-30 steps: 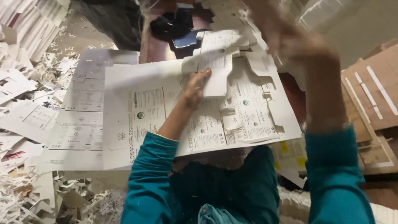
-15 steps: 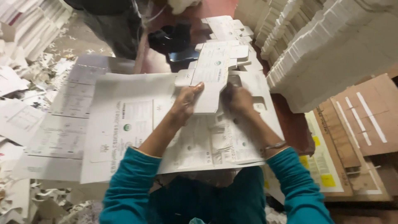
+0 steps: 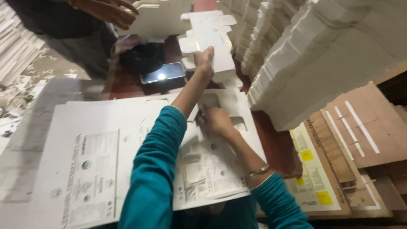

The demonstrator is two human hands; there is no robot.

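Near the top centre of the frame, the left hand (image 3: 204,59) reaches out on a teal sleeve, its fingers curled onto a white die-cut cardboard carton blank (image 3: 210,39), resting on the small pile of like blanks beyond a dark phone with a lit screen (image 3: 163,72). Whether it pinches the blank or only presses on it cannot be told. At the frame's middle, the right hand (image 3: 217,120) lies fingers-down on the large printed white cardboard sheet (image 3: 97,161), at a gap where a shape has been punched out. To do this well, I judge, the right hand should pin the sheet flat while the left squares the blank on its pile. Tall white stacks of cut blanks (image 3: 322,51) fill the upper right; another person's hand (image 3: 106,9) works at upper left.
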